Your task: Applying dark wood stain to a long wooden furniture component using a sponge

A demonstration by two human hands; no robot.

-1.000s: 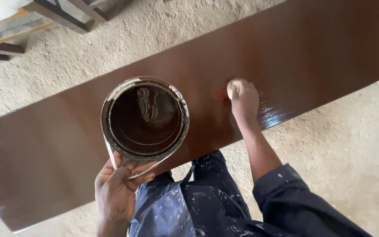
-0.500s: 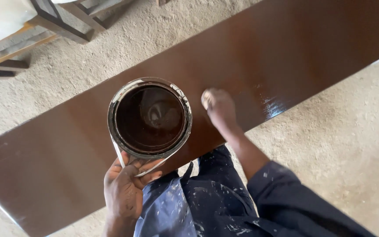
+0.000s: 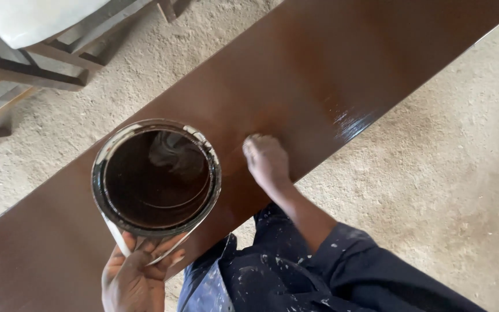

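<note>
Here, a round metal tin [image 3: 156, 176] of dark brown varnish is held up over the near part of a long, glossy brown board [image 3: 342, 63], its open mouth facing the camera and its rim smeared with dried finish. The left hand [image 3: 136, 274] grips it from below, fingers wrapped around the wall. Just beside the tin, the right hand [image 3: 267, 160] lies on the board, fingers curled close together over something pale at the tips; what it is cannot be told. A wet sheen [image 3: 350, 118] shows near the board's edge. The dark sleeve [image 3: 371, 271] and clothing are flecked with pale paint. The board lies across sandy ground [image 3: 434, 185], with a wooden frame [image 3: 36, 69] beyond.
</note>
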